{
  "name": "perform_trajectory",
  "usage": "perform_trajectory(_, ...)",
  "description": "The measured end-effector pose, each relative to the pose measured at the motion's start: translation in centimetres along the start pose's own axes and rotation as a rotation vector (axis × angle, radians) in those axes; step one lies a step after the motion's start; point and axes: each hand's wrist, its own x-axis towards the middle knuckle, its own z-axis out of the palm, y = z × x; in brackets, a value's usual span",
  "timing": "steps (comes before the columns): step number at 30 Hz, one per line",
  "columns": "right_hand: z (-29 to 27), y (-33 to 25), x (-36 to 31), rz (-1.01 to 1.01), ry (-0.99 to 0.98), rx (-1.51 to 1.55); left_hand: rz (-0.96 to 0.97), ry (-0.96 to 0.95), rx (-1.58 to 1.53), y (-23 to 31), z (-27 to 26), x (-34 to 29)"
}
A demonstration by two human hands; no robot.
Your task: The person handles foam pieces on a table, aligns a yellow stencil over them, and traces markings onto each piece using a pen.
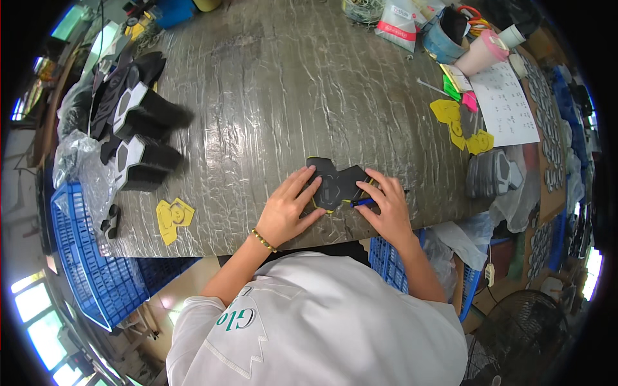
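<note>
A black, angular cut sheet piece (333,183) lies flat on the table in front of me, with thin yellow edges showing from under it. My left hand (288,204) rests at its left side, fingers stretched and apart, fingertips and thumb touching the edge. At the right side, my right hand (388,207) has its index fingertip on the piece. A blue pen (362,202) sits between that hand's thumb and fingers, tip toward the piece's lower right edge. Part of the pen is hidden by the hand.
Two stacks of black and grey pieces (145,164) stand left, another stack (492,175) right. Yellow paper templates (174,217) lie left, more (450,122) right. A written sheet (505,106), pink-lidded cup (483,53) and blue tub (444,40) sit back right. A blue crate (90,270) stands lower left.
</note>
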Motion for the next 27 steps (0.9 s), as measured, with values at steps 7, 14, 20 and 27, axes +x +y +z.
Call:
perform_trajectory(7, 0.9, -0.4, -0.7, 0.009, 0.082, 0.003, 0.006, 0.008, 0.043, 0.7, 0.5, -0.7)
perform_trajectory(14, 1.7, -0.5, -1.3, 0.035, 0.139, -0.008, -0.018, 0.022, 0.048, 1.1, 0.8, -0.6)
perform_trajectory(20, 1.8, -0.9, -1.3, 0.06, 0.16, -0.016, -0.032, 0.034, 0.025, 1.3, 0.8, -0.6)
perform_trajectory(27, 1.9, -0.8, -1.3, 0.052, 0.194, -0.01, -0.082, 0.064, -0.07, 1.0, 0.8, -0.6)
